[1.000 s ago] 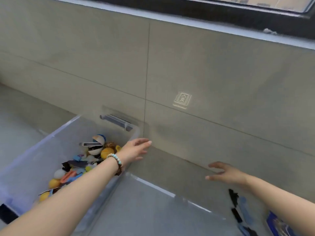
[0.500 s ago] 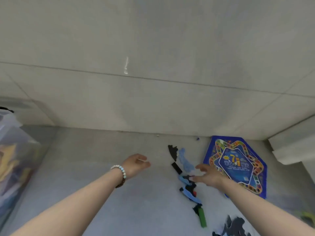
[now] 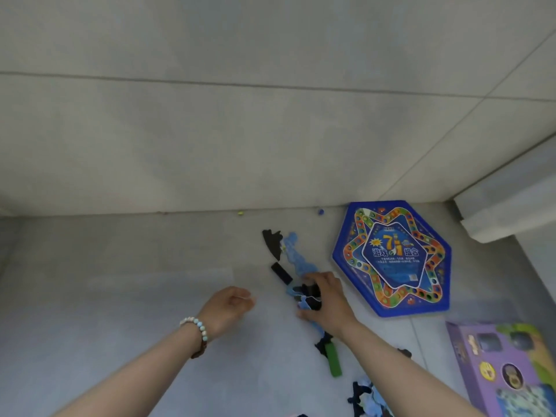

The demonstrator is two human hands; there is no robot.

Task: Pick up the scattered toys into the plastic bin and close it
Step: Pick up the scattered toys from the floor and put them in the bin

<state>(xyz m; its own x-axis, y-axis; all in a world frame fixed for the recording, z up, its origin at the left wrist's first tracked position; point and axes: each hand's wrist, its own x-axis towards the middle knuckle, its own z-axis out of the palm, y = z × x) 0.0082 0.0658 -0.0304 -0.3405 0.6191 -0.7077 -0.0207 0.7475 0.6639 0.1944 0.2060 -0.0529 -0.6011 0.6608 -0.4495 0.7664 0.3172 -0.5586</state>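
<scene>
Step in hand: gathering, mid-task. The right hand is down on the floor, fingers curled round a bunch of dark and light-blue flat pieces.
Left hand: the left hand hovers just left of the right, fingers loosely curled, nothing seen in it. Bead bracelet on the wrist.
Location of target: the flat pieces lie in a loose trail on the floor, just left of the blue game board, near the foot of the wall.
Long axis of trail: diagonal, from a black curved piece at the far left end to a green block at the near right end. The right hand grips about mid-trail.
Green block: lies flat, long axis roughly near-to-far, near end tipped slightly right.
Game board: flat, printed face up, not touched by either hand.
Also to collect: purple box at lower right; a further heap of pieces at the bottom edge.
Plastic bin: not in view.
Next move (judgement): lift the gripped bunch without shedding the thin pieces, carry it to the plastic bin, then come back for the rest. The left hand looks free to sweep up the far pieces.
Closing: not yet due; much remains on the floor.
</scene>
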